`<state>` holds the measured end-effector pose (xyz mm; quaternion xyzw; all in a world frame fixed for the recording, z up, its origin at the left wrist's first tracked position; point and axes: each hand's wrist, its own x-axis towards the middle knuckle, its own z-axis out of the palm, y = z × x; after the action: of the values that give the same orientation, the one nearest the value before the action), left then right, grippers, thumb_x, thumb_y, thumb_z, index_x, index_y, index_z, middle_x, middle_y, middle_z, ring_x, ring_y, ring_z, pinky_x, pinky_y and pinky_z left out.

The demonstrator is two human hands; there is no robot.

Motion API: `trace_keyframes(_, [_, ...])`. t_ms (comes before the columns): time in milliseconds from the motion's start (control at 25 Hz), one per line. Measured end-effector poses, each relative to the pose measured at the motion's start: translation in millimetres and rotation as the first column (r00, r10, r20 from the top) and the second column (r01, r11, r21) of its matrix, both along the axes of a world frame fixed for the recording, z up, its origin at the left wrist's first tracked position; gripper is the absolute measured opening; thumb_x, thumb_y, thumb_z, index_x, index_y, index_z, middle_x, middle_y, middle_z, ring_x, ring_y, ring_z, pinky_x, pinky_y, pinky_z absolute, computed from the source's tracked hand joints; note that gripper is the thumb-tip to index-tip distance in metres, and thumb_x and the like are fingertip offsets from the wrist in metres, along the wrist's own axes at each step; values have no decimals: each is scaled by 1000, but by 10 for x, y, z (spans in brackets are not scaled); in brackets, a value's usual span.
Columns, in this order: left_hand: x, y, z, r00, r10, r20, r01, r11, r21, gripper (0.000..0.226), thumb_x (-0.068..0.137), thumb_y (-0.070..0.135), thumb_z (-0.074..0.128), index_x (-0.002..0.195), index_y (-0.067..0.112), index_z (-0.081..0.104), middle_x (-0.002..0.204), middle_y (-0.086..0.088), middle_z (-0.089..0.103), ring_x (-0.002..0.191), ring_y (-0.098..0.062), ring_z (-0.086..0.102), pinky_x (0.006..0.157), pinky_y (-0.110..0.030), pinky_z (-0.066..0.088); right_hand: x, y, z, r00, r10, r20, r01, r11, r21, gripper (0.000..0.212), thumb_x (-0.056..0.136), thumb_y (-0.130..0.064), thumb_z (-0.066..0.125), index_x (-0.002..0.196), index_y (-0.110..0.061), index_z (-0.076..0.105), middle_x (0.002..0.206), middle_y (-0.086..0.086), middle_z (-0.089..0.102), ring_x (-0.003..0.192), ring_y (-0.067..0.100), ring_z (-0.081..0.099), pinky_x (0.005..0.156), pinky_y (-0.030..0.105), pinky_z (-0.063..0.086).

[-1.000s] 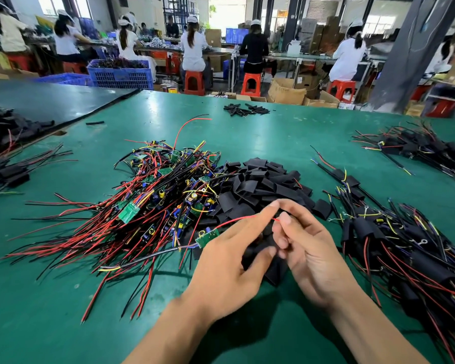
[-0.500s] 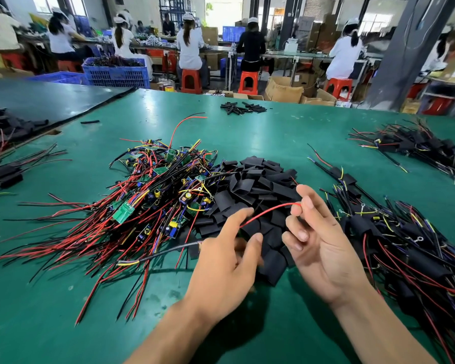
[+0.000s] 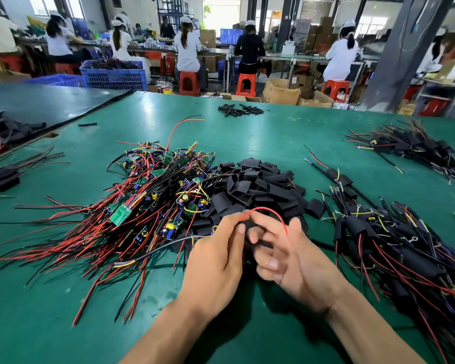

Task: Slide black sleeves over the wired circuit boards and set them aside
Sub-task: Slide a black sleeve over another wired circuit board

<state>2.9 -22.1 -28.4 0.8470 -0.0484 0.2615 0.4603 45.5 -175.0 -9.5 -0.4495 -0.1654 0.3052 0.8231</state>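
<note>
My left hand point(image 3: 216, 258) pinches a wired circuit board by its red wire point(image 3: 267, 210); the board itself is hidden under the fingers. A black cable point(image 3: 155, 252) trails left from that hand. The red wire arcs over to my right hand point(image 3: 297, 264), where its end sits against the thumb and forefinger. Both hands hover at the near edge of the heap of loose black sleeves point(image 3: 260, 185). Left of it lies the tangle of bare wired boards point(image 3: 153, 200). I cannot tell if the dark shape between my fingers is a held sleeve.
Sleeved boards lie heaped at the right point(image 3: 405, 248), with another heap at the far right point(image 3: 418, 148) and some at the left edge point(image 3: 3, 176). A few sleeves point(image 3: 241, 110) lie near the far edge of the green table point(image 3: 273, 137). Seated people work beyond.
The hands spread apart along the red wire, then closed together again. The wire, stretched half a second ago, now bows up in a loop between them.
</note>
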Motion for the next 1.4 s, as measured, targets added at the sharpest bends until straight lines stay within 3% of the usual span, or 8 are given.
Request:
trace_keyframes(160, [-6, -14, 43, 1000, 7, -14, -8, 997, -74, 26, 105, 25, 43, 108, 47, 57, 66, 19, 62, 53, -4, 52, 54, -15, 42, -1, -56, 6, 978, 186, 96, -183, 982, -36, 108, 55, -51, 93, 145, -19, 45, 101, -1, 52, 62, 7, 40, 54, 21, 23])
trace_keyframes(280, [23, -27, 45, 998, -13, -56, -1, 971, -240, 27, 105, 20, 46, 107, 39, 66, 73, 15, 66, 60, -4, 55, 60, -24, 50, 15, -63, 30, 965, 236, 109, -232, 971, -54, 104, 58, -31, 95, 148, -24, 41, 96, -1, 50, 57, 6, 39, 51, 19, 28])
trace_keyframes(440, [4, -40, 46, 990, -114, -78, 91, 965, -245, 28, 105, 19, 47, 111, 38, 67, 65, 2, 66, 51, -13, 63, 55, -24, 51, 33, 15, 8, 994, 23, 102, -4, 982, -186, 62, 73, -50, 83, 123, -20, 63, 73, -4, 43, 40, 3, 25, 39, 16, 18])
trace_keyframes(560, [-16, -39, 39, 981, -177, -83, 168, 980, -109, 27, 105, 19, 47, 115, 38, 63, 69, 5, 67, 53, -13, 66, 60, -25, 53, 61, 32, -45, 983, -147, 108, 168, 961, -221, 48, 82, -41, 68, 117, -9, 66, 62, -3, 39, 33, 3, 19, 36, 11, 17])
trace_keyframes(680, [-39, -76, 72, 968, -232, -99, 214, 963, -161, 37, 102, 14, 51, 118, 47, 62, 74, 8, 68, 51, -14, 66, 58, -15, 50, 60, 25, -45, 974, -216, 73, 224, 966, -131, 27, 84, -36, 66, 104, -20, 75, 64, -6, 45, 34, 2, 20, 34, 14, 16])
trace_keyframes(840, [-81, -96, 127, 943, -300, -144, 245, 919, -308, 51, 99, 9, 56, 118, 55, 63, 73, 2, 70, 50, -17, 66, 55, -16, 50, 85, -20, -27, 983, -181, -19, 179, 982, -66, 21, 87, -33, 62, 99, -22, 76, 71, -5, 52, 34, 0, 24, 31, 13, 18])
trace_keyframes(1160, [-85, -44, 200, 917, -386, -98, 273, 789, -551, 20, 90, 29, 60, 90, 18, 77, 69, -10, 69, 51, -26, 61, 54, -31, 43, 54, 45, -47, 970, -231, 77, 242, 950, -196, 27, 91, -38, 57, 99, -18, 75, 66, 2, 53, 45, 9, 38, 38, 19, 31])
trace_keyframes(1400, [-113, -43, 131, 980, -195, 31, 198, 969, -148, 31, 86, 42, 65, 66, 19, 69, 60, 6, 65, 52, -12, 57, 54, -27, 46, 28, 112, 44, 959, -276, 68, 275, 961, 26, 26, 93, -30, 55, 98, -17, 77, 102, 12, 73, 90, 22, 71, 78, 31, 58])
